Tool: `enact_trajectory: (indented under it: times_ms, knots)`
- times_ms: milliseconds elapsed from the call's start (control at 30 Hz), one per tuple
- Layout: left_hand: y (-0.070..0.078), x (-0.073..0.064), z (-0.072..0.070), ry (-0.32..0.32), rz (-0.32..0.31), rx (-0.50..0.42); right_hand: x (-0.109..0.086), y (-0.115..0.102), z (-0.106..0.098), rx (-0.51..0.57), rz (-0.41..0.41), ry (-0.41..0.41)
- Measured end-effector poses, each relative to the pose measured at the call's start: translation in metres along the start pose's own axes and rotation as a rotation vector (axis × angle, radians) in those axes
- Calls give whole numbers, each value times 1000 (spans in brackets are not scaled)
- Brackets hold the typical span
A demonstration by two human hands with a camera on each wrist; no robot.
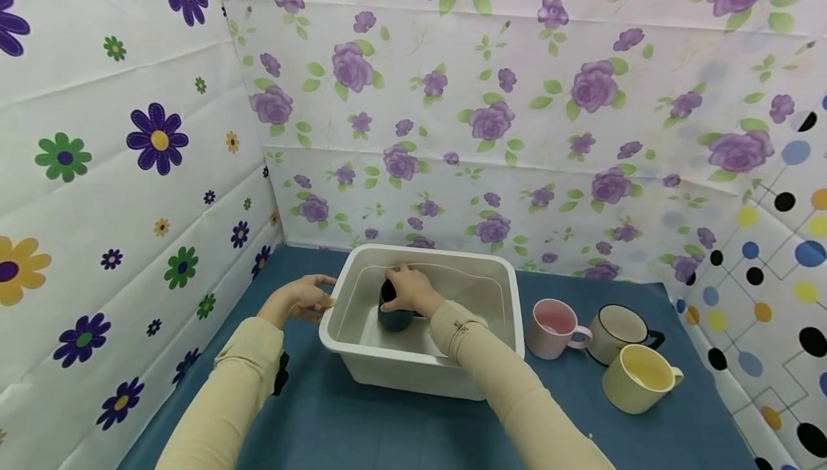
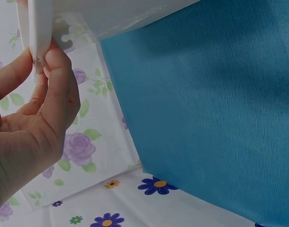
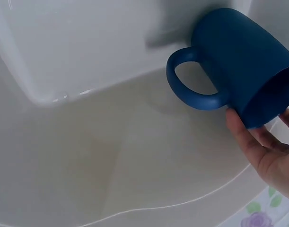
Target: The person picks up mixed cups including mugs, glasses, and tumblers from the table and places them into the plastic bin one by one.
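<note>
A white plastic tub [image 1: 420,377] stands on the blue-covered table. My left hand [image 1: 305,298] is at its left side; in the left wrist view thumb and fingers [image 2: 59,90] pinch the tub's rim [image 2: 40,28]. Inside the tub, toward the left, my right hand [image 1: 413,290] holds a dark blue mug [image 1: 393,321]. Seen from the right wrist, the blue mug [image 3: 243,47] has its handle sticking out to the side, and my fingers [image 3: 246,137] grip it near its open mouth. Whether its base touches the tub floor I cannot tell.
Right of the tub stand a pink mug [image 1: 549,341], a white mug with a black rim and handle [image 1: 602,341], and a yellow mug [image 1: 627,387]. Flower-patterned cloth walls [image 1: 400,125] enclose the blue table [image 1: 362,427] at the back and left; a dotted one [image 1: 769,276] is at the right.
</note>
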State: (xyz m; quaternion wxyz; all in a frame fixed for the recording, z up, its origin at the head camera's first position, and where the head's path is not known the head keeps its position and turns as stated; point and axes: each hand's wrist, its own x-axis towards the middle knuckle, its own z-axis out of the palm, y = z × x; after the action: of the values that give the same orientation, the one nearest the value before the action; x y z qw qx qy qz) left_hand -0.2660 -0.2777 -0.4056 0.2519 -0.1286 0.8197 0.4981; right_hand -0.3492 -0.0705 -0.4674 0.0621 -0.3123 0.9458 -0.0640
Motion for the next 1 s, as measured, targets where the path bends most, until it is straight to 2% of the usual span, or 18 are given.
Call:
enact_trajectory:
  times_ms: [133, 300, 433, 700, 833, 1000]
  knots:
    - [-1, -2, 1, -2, 4, -6, 2, 1, 4, 6, 2, -44]
    - [1, -2, 2, 6, 0, -9, 1, 5, 5, 24, -1, -54]
    - [3, -2, 1, 5, 2, -8, 3, 2, 4, 18, -30, -66]
    - [0, -2, 2, 8, 11, -2, 3, -8, 6, -72, -122, -97]
    - [4, -1, 2, 18, 18, 5, 1, -7, 4, -40, -105, -120]
    - [3, -4, 1, 11, 3, 3, -2, -3, 2, 11, -104, -193]
